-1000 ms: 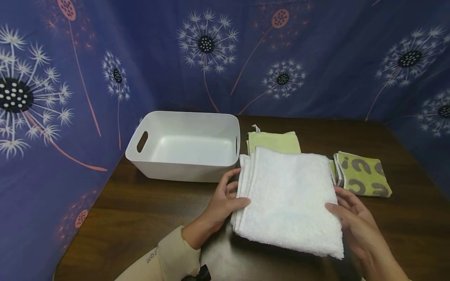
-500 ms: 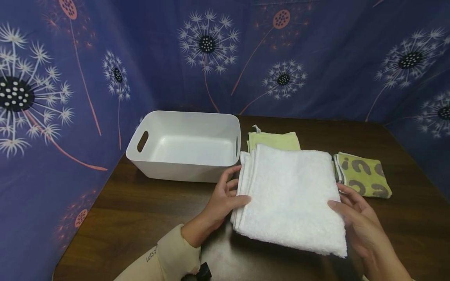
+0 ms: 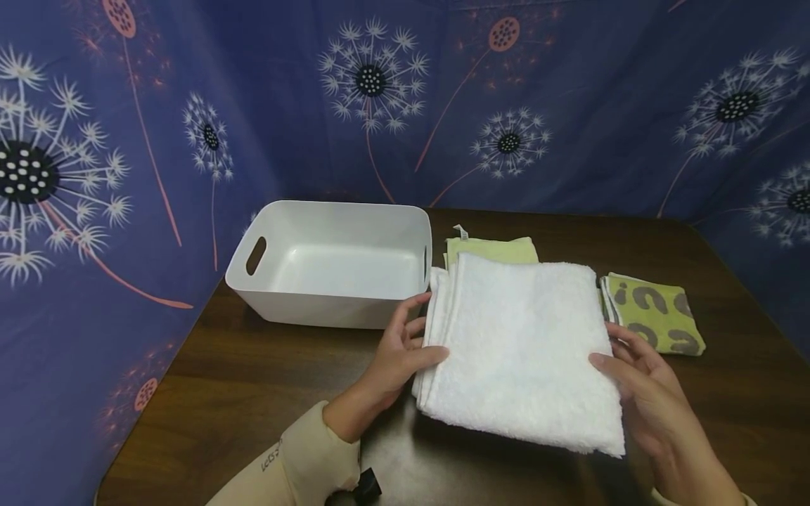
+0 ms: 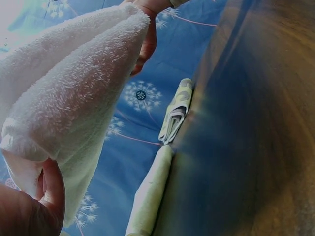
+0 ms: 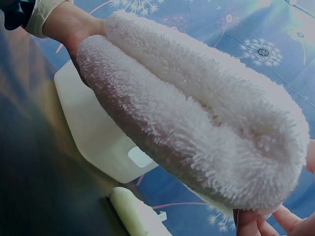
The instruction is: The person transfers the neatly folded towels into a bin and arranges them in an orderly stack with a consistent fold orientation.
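Note:
Both hands hold a folded white towel [image 3: 519,351] by its sides, raised above the table in the head view. My left hand [image 3: 401,355] pinches the left edge, thumb on top and fingers beneath. On the opposite edge, my right hand [image 3: 645,386] grips in the same way. The wrist views show the fluffy towel [image 4: 74,83] sagging in thick layers, with a gap under it. Behind it, a folded pale yellow-green towel [image 3: 500,249] with a small tag is partly covered from sight. A folded green towel with grey marks [image 3: 654,313] lies to the right.
A white plastic bin [image 3: 329,309] with handle holes stands at the back left, nothing in it. The dark wooden table [image 3: 253,393] reaches a blue curtain with dandelion prints [image 3: 405,161] behind and at the sides.
The white towel has risen slightly away from me, held in both hands. It also shifted a little right earlier. The bin and the other towels stay in place.

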